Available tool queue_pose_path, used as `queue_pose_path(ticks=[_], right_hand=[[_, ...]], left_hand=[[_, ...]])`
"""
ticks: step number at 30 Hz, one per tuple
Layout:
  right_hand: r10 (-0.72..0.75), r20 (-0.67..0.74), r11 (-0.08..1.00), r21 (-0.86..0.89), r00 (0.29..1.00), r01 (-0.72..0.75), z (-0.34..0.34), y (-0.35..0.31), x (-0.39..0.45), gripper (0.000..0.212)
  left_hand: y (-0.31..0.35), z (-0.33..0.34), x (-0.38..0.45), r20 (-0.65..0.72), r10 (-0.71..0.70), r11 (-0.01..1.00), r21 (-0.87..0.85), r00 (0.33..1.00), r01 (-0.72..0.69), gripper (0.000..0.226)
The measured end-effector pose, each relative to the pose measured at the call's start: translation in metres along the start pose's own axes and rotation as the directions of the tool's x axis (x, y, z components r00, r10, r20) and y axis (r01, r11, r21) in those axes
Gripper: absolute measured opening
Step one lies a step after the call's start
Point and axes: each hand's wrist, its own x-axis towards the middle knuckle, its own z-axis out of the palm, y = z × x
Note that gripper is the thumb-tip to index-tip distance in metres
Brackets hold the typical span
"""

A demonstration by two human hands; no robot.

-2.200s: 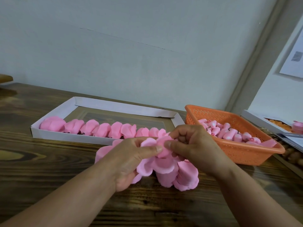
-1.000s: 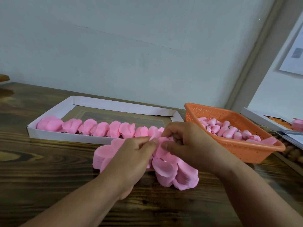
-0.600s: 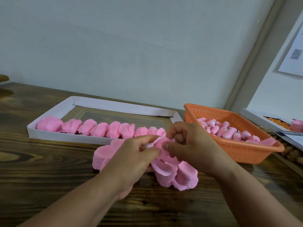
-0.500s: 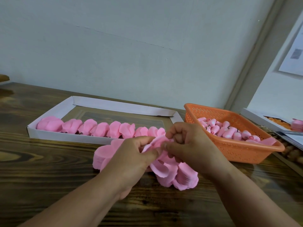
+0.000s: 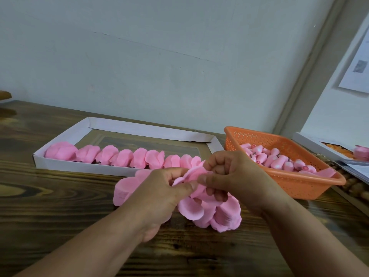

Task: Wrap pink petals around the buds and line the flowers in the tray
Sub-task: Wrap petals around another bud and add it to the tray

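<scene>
Pink petals mid-wrap, both hands pinched together just near of the tray.

Foam-looking pink petal [image 5: 196, 173] is clamped between the left hand [image 5: 159, 194] thumb and fingers and the right hand [image 5: 233, 176], whose fingers [image 5: 223, 161] curl tight over it; the bud inside is hidden, so I can't tell how far the wrap has got. Loose petals [image 5: 217, 214] are heaped on the worktop [image 5: 60, 216] right under the hands, another stack [image 5: 124, 188] to the left. Finished flowers [image 5: 123, 156] line the near side of the white cardboard tray [image 5: 139, 128]; spare buds [image 5: 279, 159] wait in the orange basket [image 5: 311, 184] on the right. Risks as I see them: a slack pinch lets the petal spring open, an off-centre wrap looks lopsided, and a dragging wrist could scatter that heap.
</scene>
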Motion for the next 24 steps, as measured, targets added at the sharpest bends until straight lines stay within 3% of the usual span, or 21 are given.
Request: queue_pose_path(ticks=[2, 5, 7, 10, 14, 19, 24], right_hand=[[0.006, 0.005, 1.000, 0.012, 1.000, -0.006, -0.001, -0.001, 0.000, 0.009], [0.007, -0.117, 0.997, 0.072, 0.993, 0.002, 0.001, 0.000, 0.001, 0.011], [0.009, -0.192, 0.994, 0.109, 0.981, 0.012, 0.003, 0.001, 0.001, 0.016], [0.020, -0.225, 0.991, 0.136, 0.974, 0.011, 0.009, 0.003, 0.001, 0.017], [-0.005, -0.205, 0.996, 0.090, 0.979, 0.024, 0.015, 0.004, -0.004, 0.010], [-0.091, -0.136, 0.994, -0.075, 0.986, 0.082, 0.015, -0.003, -0.010, 0.020], [-0.167, -0.027, 0.887, -0.441, 0.986, 0.138, 0.010, -0.018, -0.008, 0.027]], left_hand=[[0.000, -0.001, 0.002, -0.003, 0.005, 1.000, -0.021, 1.000, -0.005, 0.026], [0.000, -0.001, 0.003, -0.041, 0.022, 0.996, -0.082, 0.999, -0.025, 0.034], [0.000, 0.001, 0.002, -0.072, 0.044, 0.997, -0.061, 0.996, -0.048, 0.021], [-0.003, 0.002, 0.004, -0.224, 0.043, 0.999, 0.024, 0.974, -0.039, 0.018], [0.002, 0.001, 0.007, -0.386, -0.039, 0.999, -0.027, 0.922, 0.031, 0.021], [0.005, -0.002, 0.008, -0.394, -0.077, 0.997, -0.014, 0.916, 0.078, 0.020], [0.008, 0.003, 0.001, -0.307, 0.044, 0.978, 0.205, 0.951, 0.021, 0.033]])
